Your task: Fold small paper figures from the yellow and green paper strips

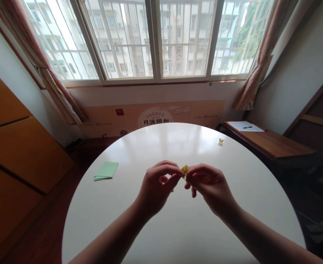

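Above the middle of a round white table (pixel 178 227), both my hands pinch a small folded yellow paper piece (pixel 184 169). My left hand (pixel 157 185) grips its left side between thumb and fingers. My right hand (pixel 209 185) grips its right side with fingers curled. Most of the paper is hidden between the fingertips. A second small yellow folded piece (pixel 221 141) lies on the table at the far right. A short stack of green paper sheets (pixel 106 171) lies flat near the table's left edge.
A dark wooden side table (pixel 271 143) at the right holds a white sheet with a pen (pixel 245 127). Behind the round table stand a low printed board (pixel 153 117), a barred window and curtains. Wooden panels (pixel 15 154) line the left wall.
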